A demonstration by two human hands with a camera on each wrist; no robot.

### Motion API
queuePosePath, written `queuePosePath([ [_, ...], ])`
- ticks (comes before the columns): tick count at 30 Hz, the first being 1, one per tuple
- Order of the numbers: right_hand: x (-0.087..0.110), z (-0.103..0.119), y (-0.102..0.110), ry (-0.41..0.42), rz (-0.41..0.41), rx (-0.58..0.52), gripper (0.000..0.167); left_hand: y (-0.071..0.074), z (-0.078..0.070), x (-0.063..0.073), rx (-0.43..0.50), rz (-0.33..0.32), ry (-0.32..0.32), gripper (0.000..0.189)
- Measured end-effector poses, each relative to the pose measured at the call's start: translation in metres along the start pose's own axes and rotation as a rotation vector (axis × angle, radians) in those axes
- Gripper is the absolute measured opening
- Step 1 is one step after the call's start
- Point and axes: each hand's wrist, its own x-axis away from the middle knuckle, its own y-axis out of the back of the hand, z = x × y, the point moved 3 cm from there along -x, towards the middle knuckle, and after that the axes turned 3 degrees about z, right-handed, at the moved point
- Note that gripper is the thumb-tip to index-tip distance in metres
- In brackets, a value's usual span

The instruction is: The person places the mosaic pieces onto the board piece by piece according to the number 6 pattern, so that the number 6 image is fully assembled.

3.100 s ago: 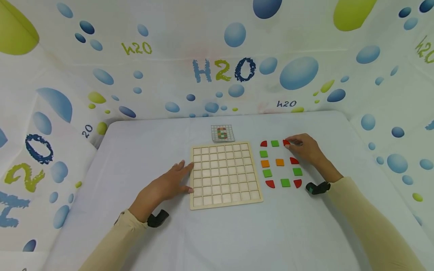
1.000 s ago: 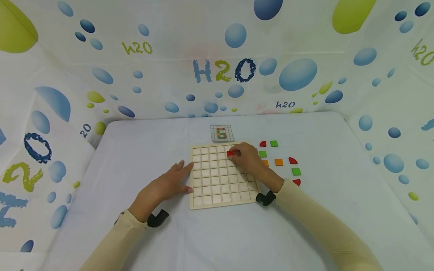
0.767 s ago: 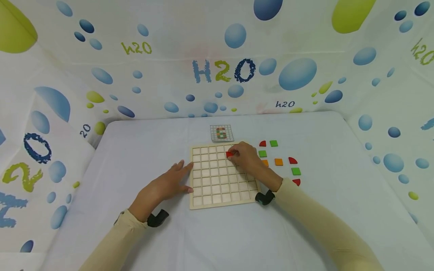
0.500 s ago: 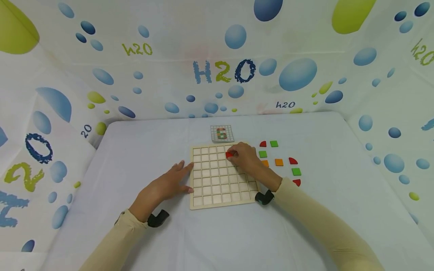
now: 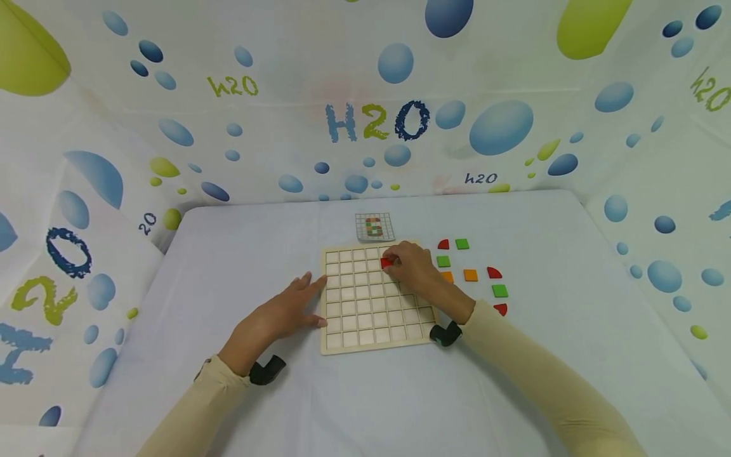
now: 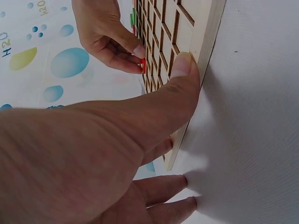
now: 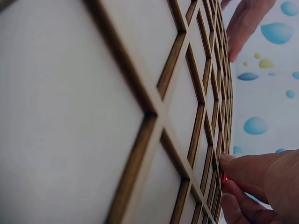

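A pale wooden board (image 5: 348, 322) divided into square cells lies flat on the table. My right hand (image 5: 412, 270) pinches a small red tile (image 5: 386, 263) between thumb and fingers, right at a cell near the board's far side. In the left wrist view the same red tile (image 6: 143, 66) stands on edge against the grid. My left hand (image 5: 282, 313) rests at the board's left edge with fingers spread; its thumb (image 6: 181, 70) presses on the rim. The right wrist view shows the thumb and fingertips close to the grid, with a sliver of red between them.
Right of the board lie red quarter-round tiles (image 5: 493, 273), green squares (image 5: 462, 244) and orange squares (image 5: 471, 275), some hidden by the right forearm. Behind the board is a card (image 5: 374, 227) with a coloured grid pattern. A patterned curtain (image 5: 274, 127) rises behind the white-covered table (image 5: 257, 247).
My right hand has moved left from the loose tiles to over the board, carrying a red tile. Within the last second it has hardly shifted. The left hand has stayed in place.
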Motion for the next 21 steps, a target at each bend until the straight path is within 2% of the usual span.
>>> queuePosePath([
  [13, 0.005, 0.001, 0.007, 0.001, -0.005, -0.035, 0.032, 0.000, -0.003, 0.001, 0.014, 0.000, 0.000, 0.094],
  [17, 0.010, -0.011, 0.023, -0.001, -0.040, -0.116, 0.035, 0.000, -0.004, 0.001, 0.024, -0.005, -0.003, 0.093],
  [21, 0.013, -0.031, 0.049, -0.007, -0.110, -0.165, 0.036, 0.001, -0.004, 0.003, 0.019, -0.008, -0.004, 0.093],
])
